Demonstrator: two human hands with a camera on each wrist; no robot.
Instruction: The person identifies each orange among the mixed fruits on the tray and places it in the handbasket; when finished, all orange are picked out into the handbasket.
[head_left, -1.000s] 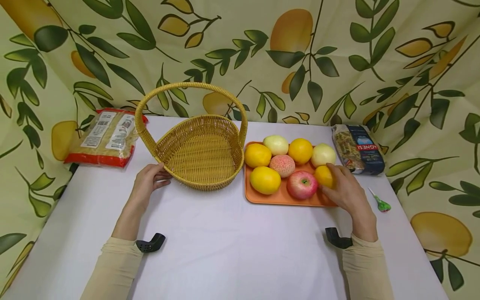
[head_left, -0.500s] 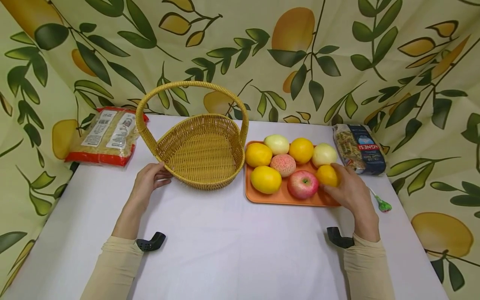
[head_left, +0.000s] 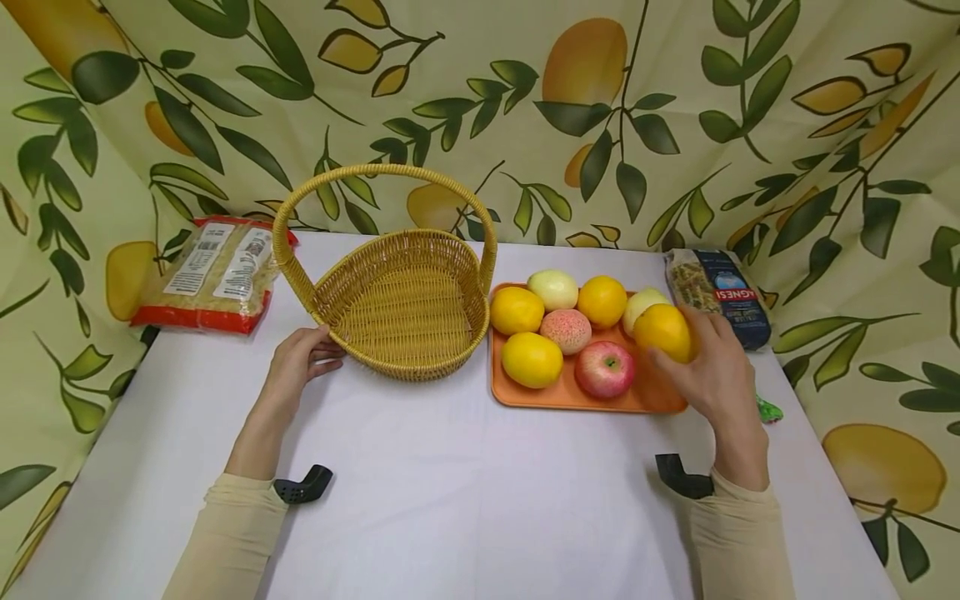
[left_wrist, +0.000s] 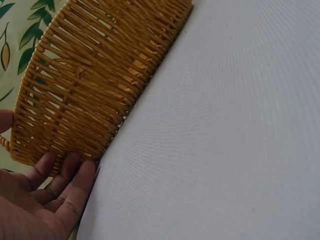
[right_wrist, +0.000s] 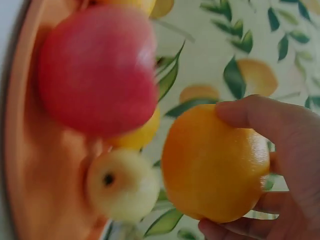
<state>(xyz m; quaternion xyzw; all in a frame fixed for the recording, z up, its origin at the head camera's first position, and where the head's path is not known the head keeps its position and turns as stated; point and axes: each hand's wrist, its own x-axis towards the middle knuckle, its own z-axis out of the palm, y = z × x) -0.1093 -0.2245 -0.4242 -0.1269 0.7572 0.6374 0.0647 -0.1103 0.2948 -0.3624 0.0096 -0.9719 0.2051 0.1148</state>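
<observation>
My right hand (head_left: 716, 367) grips an orange (head_left: 664, 332) between thumb and fingers, raised over the right end of the orange tray (head_left: 592, 404). In the right wrist view the orange (right_wrist: 215, 162) is held up beside a red apple (right_wrist: 97, 72) and a pale round fruit (right_wrist: 123, 185). At the left, my left hand (head_left: 294, 365) holds the near left side of a wicker basket (head_left: 408, 317) with a tall arched handle. The left wrist view has its fingers (left_wrist: 75, 192) bent against the woven wall (left_wrist: 95, 75), thumb up at the rim.
Several yellow, orange and pale fruits, a speckled pink one (head_left: 566, 332) and the apple (head_left: 604, 370) share the tray. A pasta bag (head_left: 716, 296) stands behind it. A red-edged bag (head_left: 210, 275) lies back left. A small green item (head_left: 768, 410) lies right of my right hand.
My right hand has lifted the orange off the tray, up and slightly right, so it now overlaps the pale fruit behind. My left hand and the basket have stayed put.
</observation>
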